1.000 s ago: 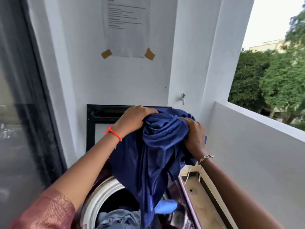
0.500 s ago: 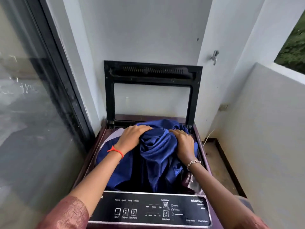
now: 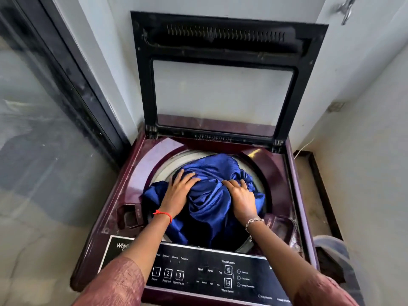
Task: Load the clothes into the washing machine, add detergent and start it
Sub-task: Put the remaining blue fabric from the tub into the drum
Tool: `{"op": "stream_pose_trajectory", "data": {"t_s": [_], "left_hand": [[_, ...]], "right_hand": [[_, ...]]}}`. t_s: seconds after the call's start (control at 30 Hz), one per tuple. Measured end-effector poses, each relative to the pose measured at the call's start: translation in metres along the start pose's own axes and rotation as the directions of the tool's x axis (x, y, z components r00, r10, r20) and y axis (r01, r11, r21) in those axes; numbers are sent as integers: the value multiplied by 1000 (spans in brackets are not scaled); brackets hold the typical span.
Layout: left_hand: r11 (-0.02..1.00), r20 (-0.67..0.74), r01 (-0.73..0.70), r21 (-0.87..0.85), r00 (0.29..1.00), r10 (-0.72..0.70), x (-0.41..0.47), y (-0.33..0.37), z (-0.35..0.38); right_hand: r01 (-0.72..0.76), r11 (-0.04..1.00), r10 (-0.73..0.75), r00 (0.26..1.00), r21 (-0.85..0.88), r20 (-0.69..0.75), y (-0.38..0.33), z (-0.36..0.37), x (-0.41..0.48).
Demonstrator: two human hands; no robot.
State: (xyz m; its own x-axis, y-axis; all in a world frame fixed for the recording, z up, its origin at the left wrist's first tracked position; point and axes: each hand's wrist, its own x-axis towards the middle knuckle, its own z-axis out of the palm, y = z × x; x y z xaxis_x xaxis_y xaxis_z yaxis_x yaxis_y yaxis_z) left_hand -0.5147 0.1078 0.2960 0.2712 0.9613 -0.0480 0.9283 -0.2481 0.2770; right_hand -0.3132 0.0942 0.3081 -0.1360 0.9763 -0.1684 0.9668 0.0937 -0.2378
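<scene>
1. A corner of pale walls is seen, with a glass door on the left and a tap high on the right wall.
2. A maroon washer is set into the corner, and its lid is propped upright against the back wall.
3. A black panel is run along the washer's front edge and is marked with buttons 1, 2 and 3.
4. A blue cloth is bunched in the mouth of the drum. It is heaped above the rim, and 1 fold is draped over the rim's left side.
5. The left hand is laid on the cloth's left side. Its fingers are spread, nearly straight and pressed flat on the fabric, so nothing is gripped.
6. The right hand is set on the cloth's right side. Its fingers are bent, with the tips dug into the folds, and fabric is gathered under them.
7. A red thread is worn on the left wrist and a bracelet on the right. Both forearms are stretched over the panel.
8. A small recess is seen in the washer's top at front left, just beside the draped fold.
</scene>
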Motion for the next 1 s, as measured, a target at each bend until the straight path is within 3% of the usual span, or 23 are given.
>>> {"op": "stream_pose_trajectory", "data": {"t_s": [0.13,0.23,0.3,0.67,1.0], "left_hand": [[967,229,236,101,940,-253,8,-10,23],[949,424,312,31,856,-296,10,-19,43],[945,475,328,9,830,-293,10,-22,55],[860,558,471,-195,774,-298,37,-36,120],[907,531,397,-141,804,-269,40,-41,101]], "right_hand": [[3,1000,5,959,-28,282,9,30,15],[-2,1000,10,885,-19,465,17,45,24],[-8,999,26,857,-37,515,19,54,28],[-30,992,96,792,-119,603,30,103,67],[-1,983,108,816,-185,567,29,91,65]]}}
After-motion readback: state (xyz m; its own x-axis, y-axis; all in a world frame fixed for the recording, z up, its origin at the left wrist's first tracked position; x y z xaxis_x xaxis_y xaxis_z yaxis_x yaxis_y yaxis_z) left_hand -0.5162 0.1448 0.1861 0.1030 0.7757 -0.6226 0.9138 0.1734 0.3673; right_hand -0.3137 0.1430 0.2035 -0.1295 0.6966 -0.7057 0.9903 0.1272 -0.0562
